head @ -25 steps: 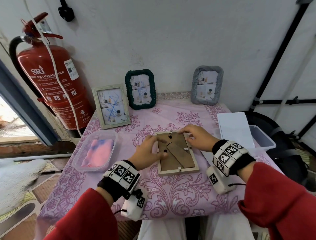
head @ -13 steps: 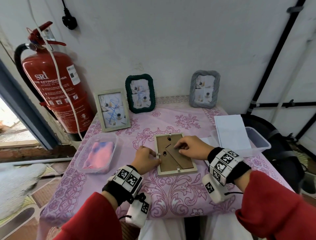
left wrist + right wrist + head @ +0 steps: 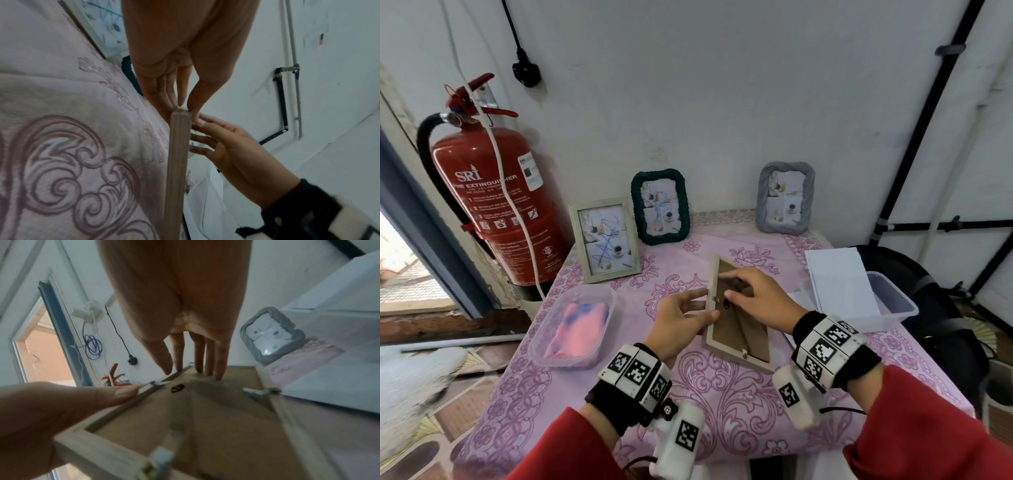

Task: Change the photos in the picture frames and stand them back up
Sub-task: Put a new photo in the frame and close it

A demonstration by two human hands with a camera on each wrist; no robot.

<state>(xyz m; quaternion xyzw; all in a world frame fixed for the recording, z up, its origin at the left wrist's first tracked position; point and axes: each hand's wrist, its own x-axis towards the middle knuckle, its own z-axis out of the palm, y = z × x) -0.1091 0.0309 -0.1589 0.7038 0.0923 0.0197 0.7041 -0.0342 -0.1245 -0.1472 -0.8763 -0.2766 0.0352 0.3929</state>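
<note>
The left hand [image 3: 681, 317] grips the left edge of a pale wooden picture frame [image 3: 736, 329], thumb on the back and fingers behind it, tilting that side up off the pink tablecloth [image 3: 722, 404]. Just to its right, the right hand [image 3: 760, 301] lies on the brown backing with its fingers nearly straight, holding nothing. Beyond both hands, three framed photos stand by the wall: a white one [image 3: 604, 240], a green one [image 3: 660, 206] and a grey one [image 3: 785, 198].

From the left wrist, the frame [image 3: 177, 162] appears edge-on, pinched at its top between thumb and fingers [image 3: 160, 91]; the right hand [image 3: 232, 149] touches its far side.

From the right wrist, straight fingers [image 3: 220, 356] press the backing [image 3: 216, 426], and the left thumb [image 3: 98, 395] rests on the frame's rim beside a metal clip [image 3: 158, 383].
</note>
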